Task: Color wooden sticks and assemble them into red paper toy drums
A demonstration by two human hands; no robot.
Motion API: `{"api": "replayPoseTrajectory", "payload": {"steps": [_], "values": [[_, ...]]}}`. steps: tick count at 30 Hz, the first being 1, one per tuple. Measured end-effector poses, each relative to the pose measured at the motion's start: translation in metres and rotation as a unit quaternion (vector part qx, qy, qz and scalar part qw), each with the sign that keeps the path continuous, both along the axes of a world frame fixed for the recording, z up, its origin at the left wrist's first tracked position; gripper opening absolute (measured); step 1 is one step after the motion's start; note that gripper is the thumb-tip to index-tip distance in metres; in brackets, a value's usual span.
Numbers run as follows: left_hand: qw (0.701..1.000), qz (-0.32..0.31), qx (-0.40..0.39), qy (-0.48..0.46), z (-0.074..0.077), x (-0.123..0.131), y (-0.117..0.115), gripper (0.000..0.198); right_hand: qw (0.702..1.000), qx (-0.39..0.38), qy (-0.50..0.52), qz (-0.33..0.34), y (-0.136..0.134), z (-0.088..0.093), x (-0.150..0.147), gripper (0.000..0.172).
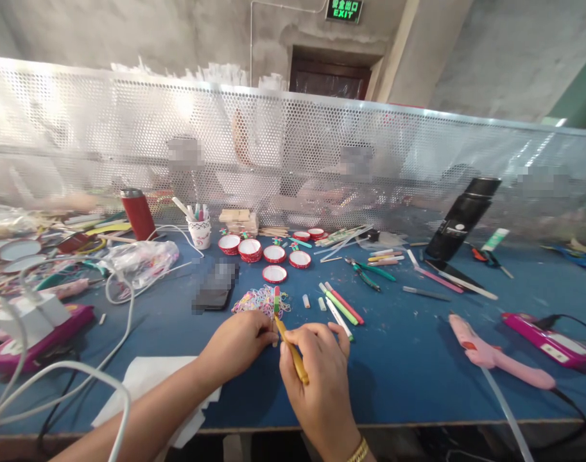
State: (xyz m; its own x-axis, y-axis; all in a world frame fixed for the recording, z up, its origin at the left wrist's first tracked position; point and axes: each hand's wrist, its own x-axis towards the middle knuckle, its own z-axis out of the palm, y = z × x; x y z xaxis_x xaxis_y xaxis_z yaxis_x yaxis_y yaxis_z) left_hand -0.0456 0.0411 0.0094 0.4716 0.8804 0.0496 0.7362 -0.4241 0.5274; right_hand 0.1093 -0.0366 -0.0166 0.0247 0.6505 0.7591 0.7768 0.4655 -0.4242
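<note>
At the far left of the frame I have a magenta power strip with a white plastic charger block plugged in, and a looping white cable running across the lower left. Above that, in the left middle, lies a crumpled clear plastic bag with coloured bits inside, and behind it leans a red cylindrical tumbler. A white sheet of paper sits at lower left, partly under the left forearm. Farther right I see a black rectangular phone and, above it, a white patterned cup holding pens.

Just below centre, the left hand has its fingers pinched around the lower end of a small, narrow red-and-green strip, which stands upright in front of a loose pile of pastel bands. Round red-rimmed white dishes are grouped above. The right hand grasps a slim yellow pen-like tool, its tip right at the strip; I cannot tell whether they touch.

Right of the hands lie capped markers, then green-handled pliers. In the right part, a tilted black bottle stands higher up, and a pink glue gun lies on the blue tabletop.
</note>
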Motion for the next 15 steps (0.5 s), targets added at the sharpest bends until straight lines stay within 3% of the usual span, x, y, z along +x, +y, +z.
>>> {"api": "replayPoseTrajectory", "payload": {"steps": [8, 15], "values": [[1.000, 0.002, -0.002, 0.001, 0.0014, 0.0010, 0.0000, 0.014, 0.999, 0.000, 0.010, -0.034, -0.0002, -0.0020, -0.0019, 0.008], [1.000, -0.002, 0.006, -0.001, 0.0011, -0.0002, -0.0018, 0.015, 1.000, -0.008, 0.003, 0.003, -0.0016, 0.0009, -0.0009, 0.009]]}}
